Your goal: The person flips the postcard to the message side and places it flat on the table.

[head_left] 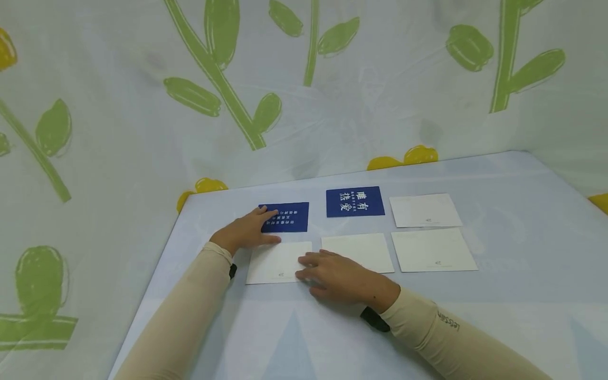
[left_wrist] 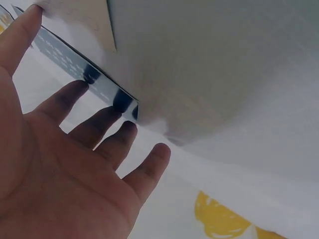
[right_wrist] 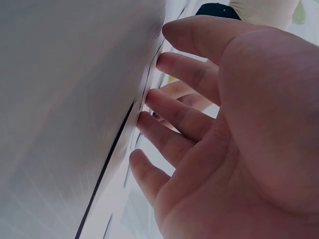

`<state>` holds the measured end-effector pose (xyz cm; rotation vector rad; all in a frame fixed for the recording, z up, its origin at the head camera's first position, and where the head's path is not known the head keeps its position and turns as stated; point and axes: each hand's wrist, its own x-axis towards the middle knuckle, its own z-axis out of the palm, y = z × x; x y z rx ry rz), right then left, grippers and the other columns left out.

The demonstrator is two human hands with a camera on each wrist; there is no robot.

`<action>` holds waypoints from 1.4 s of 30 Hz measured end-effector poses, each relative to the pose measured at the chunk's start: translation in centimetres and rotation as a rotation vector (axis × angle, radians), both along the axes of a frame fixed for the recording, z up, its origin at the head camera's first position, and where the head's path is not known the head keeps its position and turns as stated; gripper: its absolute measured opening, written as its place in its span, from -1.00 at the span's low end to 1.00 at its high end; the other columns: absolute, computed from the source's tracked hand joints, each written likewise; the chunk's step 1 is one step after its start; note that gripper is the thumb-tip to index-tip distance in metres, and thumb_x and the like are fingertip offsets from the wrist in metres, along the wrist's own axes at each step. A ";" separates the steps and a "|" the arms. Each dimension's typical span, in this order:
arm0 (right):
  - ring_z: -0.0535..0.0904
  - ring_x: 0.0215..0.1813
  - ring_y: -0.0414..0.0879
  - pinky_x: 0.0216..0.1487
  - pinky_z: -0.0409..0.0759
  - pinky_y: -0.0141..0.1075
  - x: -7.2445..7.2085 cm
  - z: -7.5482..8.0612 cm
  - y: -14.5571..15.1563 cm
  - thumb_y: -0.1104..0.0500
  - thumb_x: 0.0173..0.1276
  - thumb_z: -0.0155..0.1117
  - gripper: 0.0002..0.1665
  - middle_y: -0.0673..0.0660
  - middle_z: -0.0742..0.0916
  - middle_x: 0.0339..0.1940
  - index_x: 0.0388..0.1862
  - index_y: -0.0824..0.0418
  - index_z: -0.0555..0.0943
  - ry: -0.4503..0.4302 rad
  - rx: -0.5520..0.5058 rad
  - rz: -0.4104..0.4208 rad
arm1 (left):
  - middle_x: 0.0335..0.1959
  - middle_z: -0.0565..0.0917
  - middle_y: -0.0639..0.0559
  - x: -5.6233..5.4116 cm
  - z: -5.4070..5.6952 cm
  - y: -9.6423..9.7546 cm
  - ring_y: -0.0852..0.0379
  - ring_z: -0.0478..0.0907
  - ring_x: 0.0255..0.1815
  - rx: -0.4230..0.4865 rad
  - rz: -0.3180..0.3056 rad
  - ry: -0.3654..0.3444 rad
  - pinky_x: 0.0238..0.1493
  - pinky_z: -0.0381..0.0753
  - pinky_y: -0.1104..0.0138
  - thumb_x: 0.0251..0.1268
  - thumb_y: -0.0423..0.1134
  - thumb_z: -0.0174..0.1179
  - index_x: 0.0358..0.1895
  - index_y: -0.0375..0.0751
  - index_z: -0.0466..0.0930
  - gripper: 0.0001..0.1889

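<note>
My left hand (head_left: 244,231) lies at the left end of a blue card (head_left: 295,217) with small white characters. In the left wrist view, the left fingers are spread, several fingertips at that blue card (left_wrist: 62,57) and the hand's palm (left_wrist: 65,174) in sight. Just in front is a white card (head_left: 277,262) with a small printed mark, the left thumb by its back edge. On its right edge rest fingertips of my right hand (head_left: 344,277), palm down. The right wrist view shows the right fingers (right_wrist: 174,114) loosely extended, tips against the card and table surface.
Beside the left blue card lies a second blue card (head_left: 355,202) with larger characters. Partly behind the right hand is another white card (head_left: 363,248). Farther right lie two more white cards, one back (head_left: 425,210) and one front (head_left: 434,249). A leaf-patterned curtain (head_left: 380,116) borders the pale table (head_left: 522,237).
</note>
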<state>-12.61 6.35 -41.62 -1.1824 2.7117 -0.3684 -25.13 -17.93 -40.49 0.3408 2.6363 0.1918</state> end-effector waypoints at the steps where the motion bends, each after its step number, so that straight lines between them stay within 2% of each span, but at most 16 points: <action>1: 0.41 0.49 -0.02 0.54 0.28 -0.09 0.0 0.0 0.0 0.07 0.42 0.29 -0.56 0.05 0.57 0.42 0.27 0.01 0.63 -0.001 -0.001 -0.001 | 0.66 -0.05 -0.12 -0.1 0.0 -0.1 -0.31 -0.01 0.62 0.001 -0.001 -0.002 0.49 0.13 -0.26 0.23 0.29 0.26 0.60 0.23 0.05 -0.08; 8: 0.41 0.49 -0.01 0.54 0.28 -0.08 0.0 0.0 -0.1 0.07 0.42 0.29 -0.56 0.06 0.57 0.42 0.27 0.02 0.62 -0.003 -0.010 -0.003 | 0.64 0.05 -0.12 -0.3 0.1 -0.2 -0.28 0.02 0.62 -0.002 -0.018 0.026 0.50 0.14 -0.23 0.24 0.26 0.28 0.58 0.20 0.14 -0.13; 19: 0.42 0.49 0.00 0.54 0.29 -0.08 0.0 0.1 0.0 0.06 0.42 0.30 -0.56 0.06 0.58 0.40 0.27 0.02 0.63 0.006 -0.008 -0.006 | 0.52 0.32 -0.20 0.2 0.8 0.5 -0.27 0.29 0.50 -0.066 -0.071 0.137 0.44 0.26 -0.24 0.23 0.22 0.31 0.49 0.16 0.33 -0.23; 25: 0.43 0.48 0.00 0.53 0.30 -0.07 0.0 0.0 0.0 0.08 0.41 0.31 -0.56 0.06 0.59 0.39 0.25 0.03 0.64 0.000 -0.018 -0.005 | 0.45 0.43 -0.20 0.6 0.6 0.6 -0.24 0.37 0.45 -0.086 -0.110 0.198 0.41 0.33 -0.22 0.29 0.18 0.28 0.44 0.11 0.42 -0.33; 29: 0.43 0.48 0.00 0.53 0.30 -0.07 0.0 0.0 -0.2 0.08 0.40 0.31 -0.56 0.07 0.59 0.40 0.25 0.04 0.64 -0.005 -0.025 0.001 | 0.43 0.44 -0.21 1.0 0.4 0.3 -0.25 0.40 0.43 -0.107 -0.121 0.222 0.39 0.36 -0.21 0.30 0.21 0.26 0.44 0.12 0.42 -0.33; 33: 0.43 0.48 0.00 0.54 0.28 -0.06 -0.2 0.1 -0.4 0.08 0.40 0.32 -0.56 0.06 0.59 0.40 0.25 0.03 0.64 -0.018 -0.028 -0.004 | 0.44 0.43 -0.23 1.1 0.5 -0.1 -0.24 0.41 0.40 -0.086 -0.110 0.216 0.38 0.38 -0.20 0.23 0.26 0.29 0.45 0.12 0.40 -0.26; 38: 0.44 0.47 0.00 0.54 0.28 -0.02 -0.2 0.3 -0.4 0.08 0.40 0.31 -0.58 0.07 0.60 0.38 0.23 0.03 0.65 -0.020 -0.032 -0.001 | 0.47 0.37 -0.25 1.3 0.5 0.0 -0.25 0.36 0.45 -0.026 -0.048 0.177 0.42 0.35 -0.15 0.19 0.20 0.36 0.48 0.06 0.37 -0.21; 42: 0.43 0.48 0.01 0.53 0.28 -0.01 -0.1 0.7 -0.1 0.06 0.40 0.32 -0.56 0.09 0.57 0.41 0.25 0.02 0.64 -0.001 -0.042 -0.008 | 0.50 0.34 -0.23 1.5 0.4 0.5 -0.24 0.33 0.47 -0.011 -0.011 0.161 0.44 0.34 -0.13 0.20 0.17 0.36 0.47 0.05 0.37 -0.23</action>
